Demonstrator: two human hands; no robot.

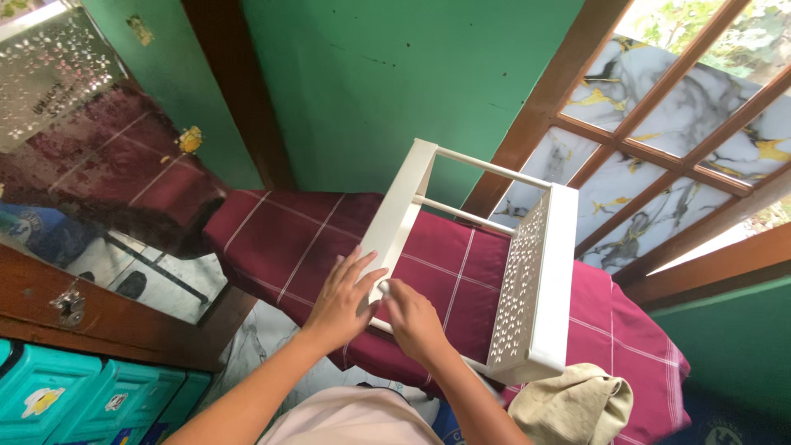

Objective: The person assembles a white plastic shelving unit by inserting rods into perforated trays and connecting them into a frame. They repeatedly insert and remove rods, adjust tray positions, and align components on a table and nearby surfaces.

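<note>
Left hand (342, 298) lies open, flat on a white plastic rack (527, 288) near the ironing board's (280, 239) front edge; right hand (412, 320) pinches its rail

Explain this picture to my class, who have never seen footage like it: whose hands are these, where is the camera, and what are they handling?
The one camera sits on a person's head and looks down, so both bare hands are that person's own. The left hand rests flat on one white side panel of a white plastic rack. The right hand pinches something small against the panel's lower corner; what it is cannot be told. The rack lies on a maroon checked cloth covering a narrow board. A beige cloth lies bunched nearby.
</note>
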